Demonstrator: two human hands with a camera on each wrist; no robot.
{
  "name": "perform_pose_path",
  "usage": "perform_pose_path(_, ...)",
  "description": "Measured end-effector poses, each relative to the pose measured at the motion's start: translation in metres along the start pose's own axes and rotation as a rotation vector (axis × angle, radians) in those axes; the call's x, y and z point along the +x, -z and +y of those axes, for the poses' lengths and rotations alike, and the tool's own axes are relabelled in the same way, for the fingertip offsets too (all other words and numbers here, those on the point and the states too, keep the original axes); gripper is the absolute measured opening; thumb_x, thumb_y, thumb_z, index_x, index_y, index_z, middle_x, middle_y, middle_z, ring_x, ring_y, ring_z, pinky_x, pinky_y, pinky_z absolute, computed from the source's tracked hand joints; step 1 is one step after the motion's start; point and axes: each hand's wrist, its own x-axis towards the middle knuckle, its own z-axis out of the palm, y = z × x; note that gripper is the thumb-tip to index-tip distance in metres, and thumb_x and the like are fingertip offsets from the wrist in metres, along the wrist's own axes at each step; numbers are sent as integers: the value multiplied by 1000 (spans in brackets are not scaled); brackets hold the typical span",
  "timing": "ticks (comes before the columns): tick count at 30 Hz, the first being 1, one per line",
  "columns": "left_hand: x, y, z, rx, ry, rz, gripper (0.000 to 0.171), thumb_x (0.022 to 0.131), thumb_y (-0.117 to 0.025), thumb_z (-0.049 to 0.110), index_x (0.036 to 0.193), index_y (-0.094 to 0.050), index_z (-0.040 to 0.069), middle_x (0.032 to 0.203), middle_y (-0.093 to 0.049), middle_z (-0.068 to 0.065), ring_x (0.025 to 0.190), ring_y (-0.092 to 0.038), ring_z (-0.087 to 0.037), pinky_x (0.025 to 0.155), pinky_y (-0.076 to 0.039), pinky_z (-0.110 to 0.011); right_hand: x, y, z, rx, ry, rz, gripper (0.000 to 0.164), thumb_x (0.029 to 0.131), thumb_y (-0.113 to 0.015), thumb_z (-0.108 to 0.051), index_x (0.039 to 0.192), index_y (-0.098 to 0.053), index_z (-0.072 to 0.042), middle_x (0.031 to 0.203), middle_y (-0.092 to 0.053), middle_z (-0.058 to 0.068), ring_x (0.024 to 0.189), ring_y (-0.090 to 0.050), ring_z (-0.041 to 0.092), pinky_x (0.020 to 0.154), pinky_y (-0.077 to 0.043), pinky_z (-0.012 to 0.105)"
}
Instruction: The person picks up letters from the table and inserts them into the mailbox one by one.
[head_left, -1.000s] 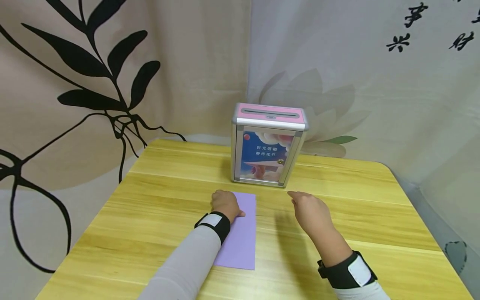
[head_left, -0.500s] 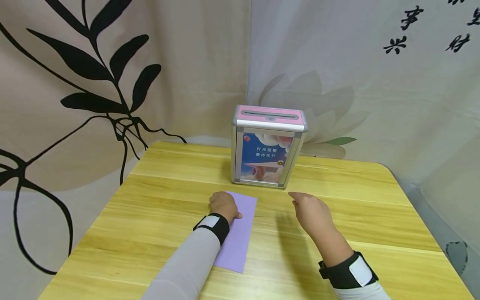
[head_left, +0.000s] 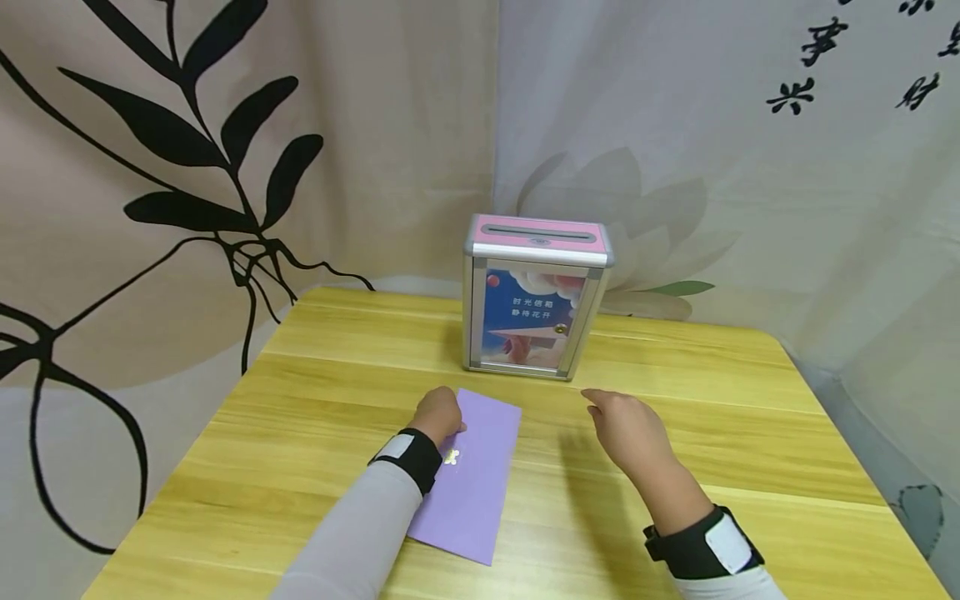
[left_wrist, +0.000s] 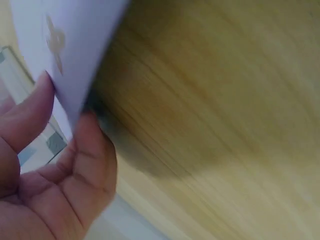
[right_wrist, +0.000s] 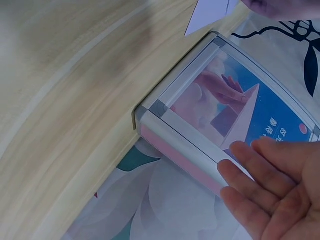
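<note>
A light purple envelope [head_left: 472, 500] with a small gold emblem [head_left: 451, 457] is in front of the box, slightly turned. My left hand [head_left: 438, 414] pinches its left edge between thumb and fingers. The left wrist view shows that pinch up close, with the envelope [left_wrist: 87, 30] tilted up off the wood. To the right, my right hand [head_left: 633, 437] hovers over the table, holding nothing. Its fingers look relaxed and slightly bent in the right wrist view, where the hand [right_wrist: 280, 190] overlaps the letter box.
Behind the hands stands a letter box [head_left: 474, 312] with a pink top, silver frame and blue picture front. A long slot [head_left: 538, 233] runs across its top. The wooden table [head_left: 315, 467] ends at a printed curtain [head_left: 405, 125] behind it.
The envelope has rotated a little and come nearer, and its gold emblem has come into sight. My left hand has moved from over the envelope to its left edge. My right hand barely moves.
</note>
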Motion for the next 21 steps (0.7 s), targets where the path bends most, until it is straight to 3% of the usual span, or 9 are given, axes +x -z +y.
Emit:
perform_pose_path(1, 20, -18, -12, 22, -48, -3, 44, 69, -88, 30, 87, -67, -5, 92, -66, -16, 87, -63, -27, 82, -52, -34, 0, 0, 0, 5, -8, -12, 28, 90, -63, -1, 118, -66, 0, 106, -69, 21, 75, -67, 30, 58, -52, 36)
perform_pose_path(3, 54, -48, -36, 122, -210, 14, 41, 75, -81, 41, 73, -65, 3, 79, -62, -10, 74, -58, -21, 71, -50, -30, 0, -1, 1, 22, -20, -33, 29, 91, -63, -2, 120, -65, 0, 108, -69, 21, 65, -63, 24, 54, -47, 32)
perform_pose_path(4, 62, -55, -42, 123, -251, 8, 41, 77, -79, 42, 68, -62, 6, 73, -59, -8, 68, -56, -19, 66, -49, -29, 0, -1, 1, 33, -25, -42, 29, 91, -62, -2, 121, -65, 0, 108, -69, 21, 60, -59, 20, 52, -44, 30)
perform_pose_path(5, 58, -48, -41, 85, -240, -52, 40, 81, -76, 41, 67, -61, 7, 72, -59, -7, 68, -57, -19, 67, -49, -30, 0, -1, 2, 44, -28, -50, 30, 92, -62, -2, 121, -64, 0, 108, -69, 21, 55, -55, 17, 50, -41, 29)
perform_pose_path(7, 37, -28, -36, -21, -256, -87, 39, 87, -73, 33, 62, -53, 10, 64, -52, -5, 58, -51, -18, 56, -44, -30, 1, -1, 2, 64, -34, -59, 30, 92, -61, -2, 122, -64, 0, 108, -68, 21, 50, -46, 13, 49, -36, 28)
perform_pose_path(10, -27, 32, -12, -347, -135, -140, 30, 86, -73, 11, 66, -52, 6, 62, -51, -6, 55, -52, -19, 51, -42, -29, 2, 0, 2, 80, -37, -67, 30, 92, -61, -2, 122, -64, 0, 106, -69, 21, 47, -42, 13, 48, -35, 28)
perform_pose_path(13, -71, 74, 3, -509, -171, -128, 23, 88, -69, 3, 70, -53, 3, 63, -50, -5, 56, -51, -18, 51, -39, -25, 4, 1, 1, 84, -25, -71, 29, 92, -62, -4, 120, -65, 0, 105, -70, 20, 54, -54, 18, 52, -42, 31)
perform_pose_path(16, -89, 97, 9, -583, -254, -106, 17, 91, -63, 1, 76, -55, 0, 66, -51, -5, 62, -55, -19, 56, -44, -25, 7, 3, 0, 100, -1, -90, 28, 92, -63, -6, 119, -66, 0, 107, -70, 18, 71, -66, 25, 62, -51, 37)
perform_pose_path(21, -97, 127, 20, -648, -339, -27, 10, 94, -60, 3, 84, -58, 0, 73, -55, -7, 72, -60, -25, 69, -52, -33, 13, 9, -5, 182, 48, -140, 28, 92, -61, -5, 119, -65, 2, 114, -68, 17, 96, -66, 34, 79, -53, 46)
